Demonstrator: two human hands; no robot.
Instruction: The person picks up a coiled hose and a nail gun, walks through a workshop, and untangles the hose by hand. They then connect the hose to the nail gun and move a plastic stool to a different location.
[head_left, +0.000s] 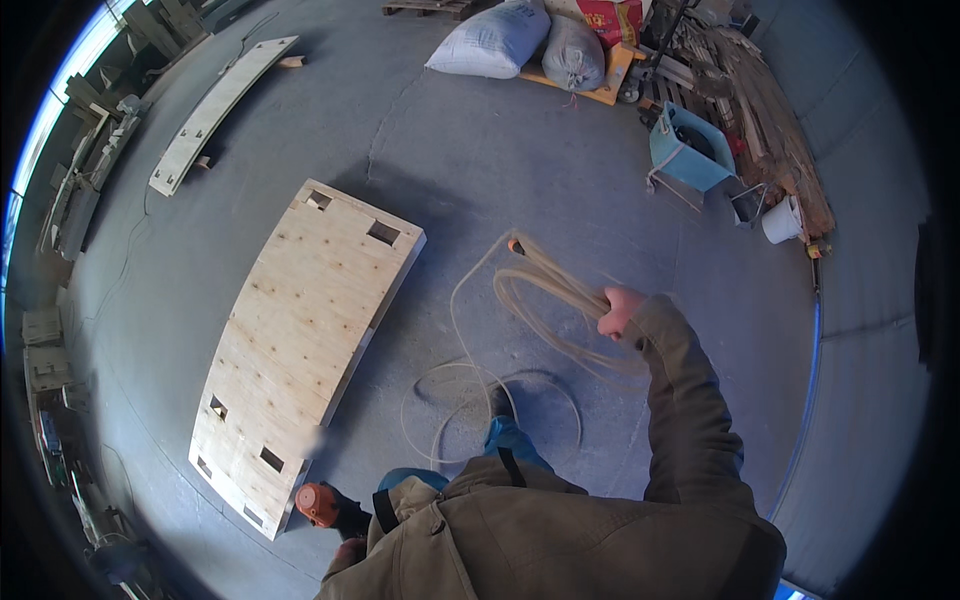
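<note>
My right hand is held out to the right, its fingers closed round several loops of pale, clear hose. An orange and black end piece shows at the far end of those loops. More of the hose lies in loose coils on the floor round my foot. At the lower left, my left hand shows only in part, closed on the black body of an orange and black power tool; its exact kind I cannot make out. The tool is beside the near corner of a long plywood panel box with rectangular cut-outs.
A narrower panel rests on wood blocks at the far left. Sacks lie on an orange pallet truck at the back. Along the right wall stand a light blue tub, a white bucket and piled boards.
</note>
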